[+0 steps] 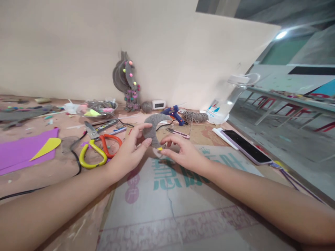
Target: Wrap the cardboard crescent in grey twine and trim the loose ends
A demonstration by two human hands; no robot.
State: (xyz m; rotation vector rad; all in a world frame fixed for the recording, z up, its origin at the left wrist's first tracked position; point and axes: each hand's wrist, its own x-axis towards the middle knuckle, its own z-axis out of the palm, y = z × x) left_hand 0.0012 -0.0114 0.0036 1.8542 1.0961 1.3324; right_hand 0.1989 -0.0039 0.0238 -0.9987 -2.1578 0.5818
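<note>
A crescent wrapped in grey yarn (151, 131) is held up above the printed sheet. My left hand (136, 141) grips its left outer side between thumb and fingers. At the crescent's lower end, my right hand (180, 150) is closed in a pinch. A small yellow bit (159, 149) shows by the right fingertips; whether it belongs to the crescent I cannot tell. Behind the crescent lie a blue glue gun (174, 113), a pair of pink-handled thread snips (179, 133) and a loose bundle of grey yarn (195, 116).
Scissors with yellow and orange handles (92, 155) lie left of my left hand, near purple sheets (31, 146). A bowl of craft bits (98, 108) and a hanging decoration with pompoms (125, 76) are at the back. Right stand a water bottle (222, 104) and a phone (246, 146).
</note>
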